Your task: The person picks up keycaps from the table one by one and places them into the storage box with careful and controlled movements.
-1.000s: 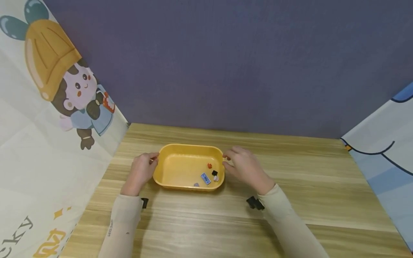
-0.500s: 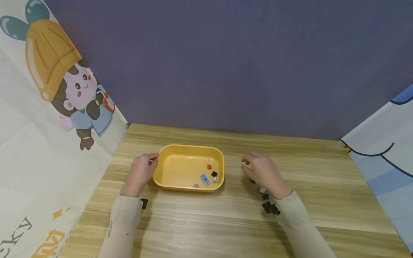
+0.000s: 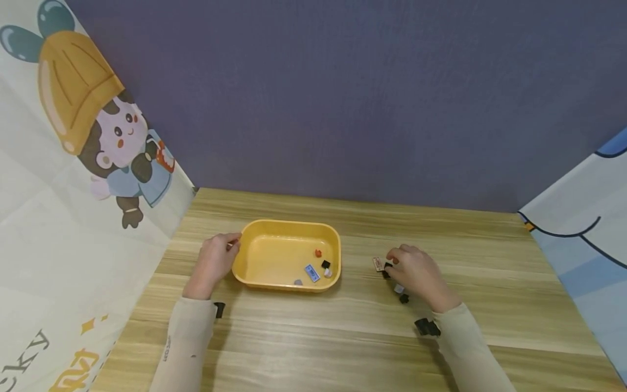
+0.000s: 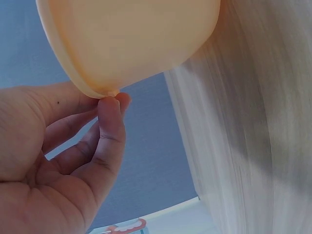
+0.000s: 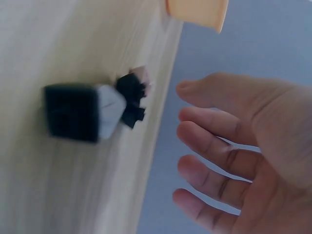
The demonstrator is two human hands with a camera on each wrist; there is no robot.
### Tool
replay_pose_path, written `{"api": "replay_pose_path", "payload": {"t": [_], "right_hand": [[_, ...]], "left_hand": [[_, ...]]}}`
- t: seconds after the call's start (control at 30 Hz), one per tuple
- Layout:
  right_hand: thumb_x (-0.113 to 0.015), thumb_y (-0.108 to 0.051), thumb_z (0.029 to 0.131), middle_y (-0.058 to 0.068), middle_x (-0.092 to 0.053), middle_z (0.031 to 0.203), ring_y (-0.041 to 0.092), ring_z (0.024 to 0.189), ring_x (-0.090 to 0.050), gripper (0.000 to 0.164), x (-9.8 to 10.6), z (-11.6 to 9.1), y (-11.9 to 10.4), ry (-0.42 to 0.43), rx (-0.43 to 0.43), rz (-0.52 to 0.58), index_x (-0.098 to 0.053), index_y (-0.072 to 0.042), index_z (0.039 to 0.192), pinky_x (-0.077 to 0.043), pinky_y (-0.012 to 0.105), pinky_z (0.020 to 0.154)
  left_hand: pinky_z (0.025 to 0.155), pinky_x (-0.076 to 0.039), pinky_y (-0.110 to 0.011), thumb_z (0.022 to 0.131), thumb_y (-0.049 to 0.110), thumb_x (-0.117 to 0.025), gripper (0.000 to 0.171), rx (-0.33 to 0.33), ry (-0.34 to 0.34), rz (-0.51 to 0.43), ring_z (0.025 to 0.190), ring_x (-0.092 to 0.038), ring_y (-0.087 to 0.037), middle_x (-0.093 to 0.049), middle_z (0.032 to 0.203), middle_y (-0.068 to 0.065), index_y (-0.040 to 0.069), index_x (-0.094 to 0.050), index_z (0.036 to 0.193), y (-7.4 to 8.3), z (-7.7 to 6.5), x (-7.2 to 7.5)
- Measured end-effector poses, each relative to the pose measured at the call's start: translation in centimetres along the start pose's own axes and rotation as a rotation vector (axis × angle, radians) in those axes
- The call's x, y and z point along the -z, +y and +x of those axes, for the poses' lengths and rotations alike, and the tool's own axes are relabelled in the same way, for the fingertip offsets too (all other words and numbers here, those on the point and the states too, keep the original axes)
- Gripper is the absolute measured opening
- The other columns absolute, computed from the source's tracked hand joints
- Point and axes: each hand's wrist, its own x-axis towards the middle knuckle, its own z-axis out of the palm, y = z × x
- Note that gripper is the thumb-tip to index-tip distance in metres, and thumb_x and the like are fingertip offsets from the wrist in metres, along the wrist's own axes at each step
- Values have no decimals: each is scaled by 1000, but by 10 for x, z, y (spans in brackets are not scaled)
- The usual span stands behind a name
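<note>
My left hand (image 3: pixel 213 258) pinches the left end of a yellow plastic tray (image 3: pixel 271 258); in the left wrist view, thumb and fingertips meet at its rim (image 4: pixel 100 92). Inside the tray's right half lie a blue printed tile (image 3: pixel 312 273), a red piece (image 3: pixel 318 253), a black piece (image 3: pixel 325 264), a white piece (image 3: pixel 327 273) and a grey one (image 3: pixel 298 282). Right of the tray, my right hand (image 3: pixel 416 275) hovers with loosely bent, spread fingers around small pieces on the table: a pinkish printed tile (image 3: pixel 378 264), a black piece (image 3: pixel 387 270), a white piece (image 3: pixel 399 289) and another black piece (image 3: pixel 404 299).
The wood-grain table (image 3: pixel 303 348) ends at a dark blue-grey backdrop (image 3: pixel 343 109). A white sheet with a cartoon figure (image 3: pixel 122 141) hangs at the left, another printed sheet (image 3: pixel 588 256) at the right. Black devices (image 3: pixel 427 328) show beneath the wrists.
My right hand has left the tray's right end and moved right and nearer, over the small pieces, uncovering them. The left hand and the tray have stayed in place.
</note>
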Motion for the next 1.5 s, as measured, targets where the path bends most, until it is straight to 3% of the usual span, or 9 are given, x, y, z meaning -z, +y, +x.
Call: {"api": "replay_pose_path", "payload": {"t": [0.33, 0.63, 0.97, 1.13, 1.5], "right_hand": [[-81, -18, 85, 0, -63, 87, 20, 79, -62, 20, -8, -14, 9, -109, -46, 11, -72, -6, 98, -55, 42, 66], [-79, -16, 85, 1, -63, 87, 21, 80, -62, 18, -14, -14, 11, -95, -47, 21, -72, -6, 98, -55, 44, 69], [-78, -13, 86, -1, -62, 87, 19, 80, -61, 17, -16, -12, 10, -134, -56, 21, -72, -7, 100, -55, 41, 68], [-79, -13, 86, 0, -62, 88, 20, 81, -62, 16, -14, -11, 9, -133, -53, 15, -72, -8, 99, -55, 41, 67], [-82, -19, 85, -3, -63, 86, 16, 75, -61, 20, -7, -10, 3, -48, -23, 3, -73, -9, 99, -55, 37, 62]], "left_hand": [[68, -59, -36, 99, 2, -58, 30, 4, -1, 4, 95, -68, -33, -67, 115, -26, -9, -63, 127, 1, -1, 0], [68, -59, -36, 100, 3, -58, 31, -5, 2, 6, 94, -68, -33, -68, 112, -25, -9, -63, 128, 2, -1, 1], [69, -59, -38, 99, 1, -58, 30, -28, 10, 14, 93, -68, -34, -68, 111, -26, -9, -64, 126, 1, 0, 1], [69, -59, -38, 99, 2, -58, 30, -19, 5, 15, 94, -68, -33, -68, 111, -25, -9, -63, 127, 2, 0, 1], [70, -59, -38, 99, 1, -58, 30, -15, 6, 10, 94, -68, -34, -68, 111, -26, -9, -63, 127, 3, 0, 2]]}}
